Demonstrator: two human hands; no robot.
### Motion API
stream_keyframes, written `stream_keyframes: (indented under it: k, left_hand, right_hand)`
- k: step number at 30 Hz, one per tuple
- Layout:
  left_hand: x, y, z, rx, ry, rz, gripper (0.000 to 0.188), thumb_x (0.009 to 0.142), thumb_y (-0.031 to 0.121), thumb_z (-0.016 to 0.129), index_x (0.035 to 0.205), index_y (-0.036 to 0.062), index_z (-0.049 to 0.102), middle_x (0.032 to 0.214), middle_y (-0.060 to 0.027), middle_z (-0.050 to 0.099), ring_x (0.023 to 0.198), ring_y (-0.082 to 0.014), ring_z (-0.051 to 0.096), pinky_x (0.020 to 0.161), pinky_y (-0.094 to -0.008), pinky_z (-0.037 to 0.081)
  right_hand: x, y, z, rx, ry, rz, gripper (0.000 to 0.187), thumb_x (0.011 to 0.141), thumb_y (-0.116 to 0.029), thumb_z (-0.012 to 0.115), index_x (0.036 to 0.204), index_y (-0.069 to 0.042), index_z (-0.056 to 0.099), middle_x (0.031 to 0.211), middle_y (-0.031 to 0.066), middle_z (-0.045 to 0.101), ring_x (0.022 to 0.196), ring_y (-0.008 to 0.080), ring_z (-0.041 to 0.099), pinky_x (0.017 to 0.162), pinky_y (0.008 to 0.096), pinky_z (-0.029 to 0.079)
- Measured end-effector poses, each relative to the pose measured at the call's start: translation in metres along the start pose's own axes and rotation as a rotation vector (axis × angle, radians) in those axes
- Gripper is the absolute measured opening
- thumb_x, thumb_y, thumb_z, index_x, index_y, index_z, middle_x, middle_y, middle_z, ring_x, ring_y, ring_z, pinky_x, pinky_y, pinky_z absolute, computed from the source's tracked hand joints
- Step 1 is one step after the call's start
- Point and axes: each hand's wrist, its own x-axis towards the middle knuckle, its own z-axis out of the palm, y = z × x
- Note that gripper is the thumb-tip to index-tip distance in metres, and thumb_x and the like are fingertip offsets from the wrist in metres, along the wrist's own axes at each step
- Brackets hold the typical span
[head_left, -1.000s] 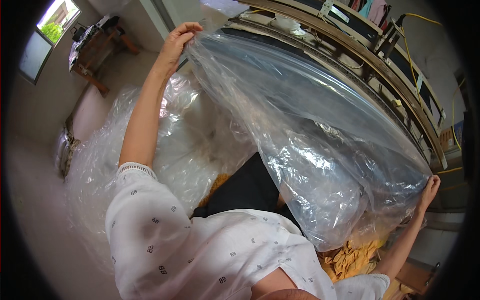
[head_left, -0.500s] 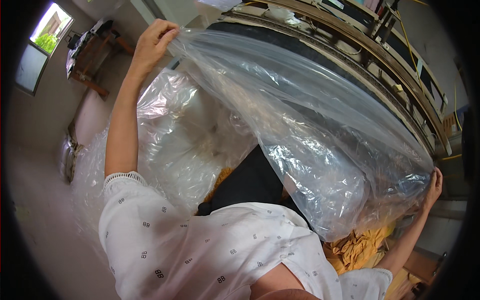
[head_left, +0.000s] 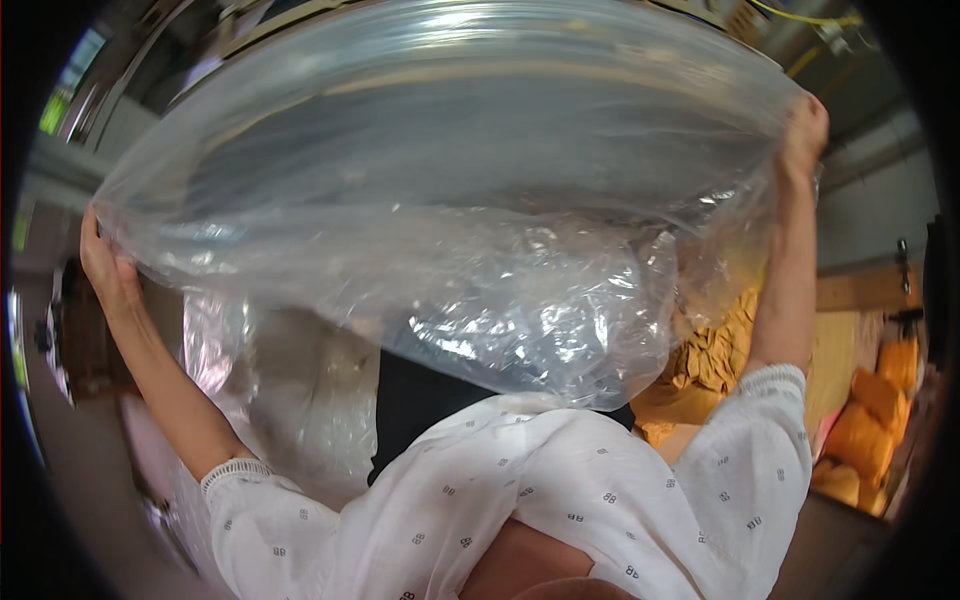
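Note:
A large clear plastic sheet (head_left: 420,250) is stretched wide between my two hands. At the far left, my left hand (head_left: 108,262) grips one end of its edge with the fingers closed. My right hand (head_left: 803,138), raised at the upper right, is closed on the other end. Between them the top edge bows away from me, while the lower part hangs crumpled and shiny against my front. A dark surface shows dimly through the film. More clear plastic (head_left: 310,390) lies bunched below my left forearm.
Crumpled orange-yellow cloth (head_left: 715,345) lies below my right forearm. Several orange bundles (head_left: 868,425) are piled farther right, beside a wooden board (head_left: 835,365). A yellow cord (head_left: 805,18) runs along the upper right. A window shows at the left rim.
My left hand has moved out and down to the far left, and my right hand has risen. The sheet is spread wider across the view, which has turned to the right.

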Motion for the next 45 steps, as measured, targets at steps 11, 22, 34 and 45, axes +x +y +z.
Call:
stream_keyframes:
  k: [11,22,34,45]
  left_hand:
    - [0.127,-0.233,0.004,0.655,0.026,0.422,0.027,0.088,0.022,0.057,0.099,-0.0023,0.059,0.093,-0.0061,0.061,0.084,-0.0131,0.054,0.079,-0.0247,0.043]
    - [0.167,-0.240,0.052,0.609,0.013,0.322,0.032,0.083,0.026,0.062,0.101,-0.0009,0.063,0.093,-0.0063,0.062,0.084,-0.0139,0.055,0.080,-0.0246,0.042]
    - [0.183,-0.246,0.055,0.560,0.084,0.232,0.026,0.083,0.020,0.056,0.083,-0.0057,0.061,0.080,-0.0071,0.061,0.070,-0.0152,0.054,0.070,-0.0276,0.044]
    - [0.211,-0.226,-0.012,0.463,0.388,0.219,0.035,0.087,0.022,0.048,0.099,-0.0092,0.058,0.096,-0.0145,0.060,0.088,-0.0217,0.059,0.075,-0.0315,0.047]
  right_hand:
    - [-0.043,0.080,0.064,-0.121,-0.204,0.101,0.025,0.083,-0.026,0.059,0.094,-0.004,0.064,0.079,0.0063,0.065,0.073,0.0137,0.059,0.070,0.0271,0.046]
    - [-0.026,0.089,0.095,-0.329,-0.192,0.053,0.024,0.081,-0.026,0.058,0.091,-0.005,0.066,0.082,0.0120,0.066,0.078,0.0250,0.062,0.073,0.0337,0.047]
    - [-0.018,0.094,0.089,-0.583,-0.093,0.097,0.042,0.071,-0.032,0.066,0.093,-0.001,0.050,0.101,0.0203,0.048,0.098,0.0342,0.048,0.087,0.0387,0.039]
    - [-0.005,0.112,0.094,-0.290,-0.069,0.249,0.051,0.085,-0.046,0.049,0.096,0.003,0.054,0.110,0.0245,0.048,0.106,0.0360,0.044,0.095,0.0393,0.031]
